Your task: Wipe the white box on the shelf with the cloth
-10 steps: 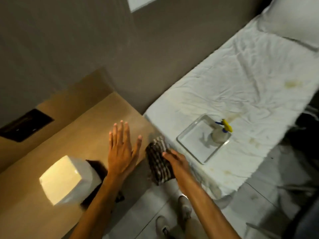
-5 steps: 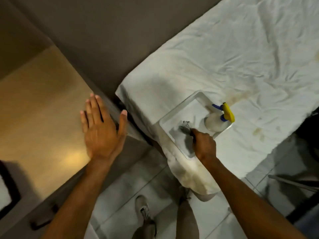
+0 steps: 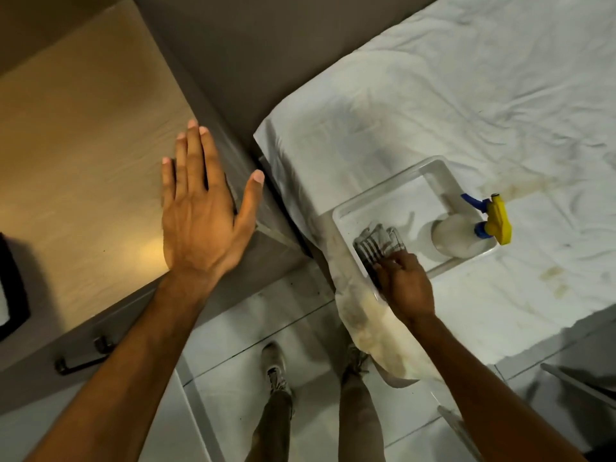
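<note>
The checked cloth (image 3: 380, 243) lies bunched in the white tray (image 3: 393, 185) on the bed. My right hand (image 3: 405, 285) rests at the tray's near rim, its fingers closed on the cloth's near end. My left hand (image 3: 203, 208) hovers flat and open over the right corner of the wooden shelf (image 3: 83, 128), holding nothing. Only a sliver of the white box (image 3: 2, 305) shows at the far left edge, ringed by dark shadow and well away from both hands.
A spray bottle (image 3: 456, 235) with a yellow and blue trigger lies in the tray's right end. The bed's stained white sheet (image 3: 466, 95) fills the right side. A drawer handle (image 3: 80, 358) sits below the shelf. My feet stand on the tiled floor (image 3: 240, 328).
My right hand carried the cloth from beside the shelf over to the tray on the bed. The view swung right, pushing the white box to the left edge.
</note>
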The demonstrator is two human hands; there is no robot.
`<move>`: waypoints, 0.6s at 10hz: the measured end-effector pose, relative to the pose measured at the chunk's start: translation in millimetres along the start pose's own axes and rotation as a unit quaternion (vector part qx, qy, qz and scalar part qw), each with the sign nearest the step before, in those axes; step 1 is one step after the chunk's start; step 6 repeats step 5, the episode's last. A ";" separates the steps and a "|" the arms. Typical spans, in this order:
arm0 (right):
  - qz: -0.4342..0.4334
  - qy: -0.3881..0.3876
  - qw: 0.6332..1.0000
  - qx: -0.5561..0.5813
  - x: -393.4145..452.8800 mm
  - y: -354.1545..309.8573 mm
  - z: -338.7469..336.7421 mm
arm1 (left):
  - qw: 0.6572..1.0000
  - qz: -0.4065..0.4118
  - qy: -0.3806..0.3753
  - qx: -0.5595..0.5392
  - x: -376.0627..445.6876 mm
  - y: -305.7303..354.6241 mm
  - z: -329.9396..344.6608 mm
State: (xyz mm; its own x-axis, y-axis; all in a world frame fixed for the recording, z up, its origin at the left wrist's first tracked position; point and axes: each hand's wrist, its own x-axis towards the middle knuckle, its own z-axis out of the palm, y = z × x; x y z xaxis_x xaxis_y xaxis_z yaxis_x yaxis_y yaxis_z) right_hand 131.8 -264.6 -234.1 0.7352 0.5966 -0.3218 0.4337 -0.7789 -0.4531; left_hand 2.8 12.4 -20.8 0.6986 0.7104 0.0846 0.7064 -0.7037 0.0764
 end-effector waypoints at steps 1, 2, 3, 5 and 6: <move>0.020 -0.053 0.998 -0.009 -1.9 10.6 -10.1 | 1.000 -0.001 0.001 0.000 -0.3 -0.6 0.2; 0.012 -0.123 0.992 0.016 1.0 18.6 -6.7 | 1.000 -0.002 -0.004 0.001 -0.7 -1.2 0.4; 0.022 -0.117 0.993 0.012 0.9 14.1 -5.1 | 1.000 -0.005 -0.009 0.008 0.0 -0.2 0.5; -0.012 -0.055 0.997 -0.059 -10.8 -15.6 -27.7 | 1.000 -0.020 -0.012 0.003 0.5 3.2 -6.9; -0.012 -0.055 0.997 -0.059 -10.8 -15.6 -27.7 | 1.000 -0.020 -0.012 0.003 0.5 3.2 -6.9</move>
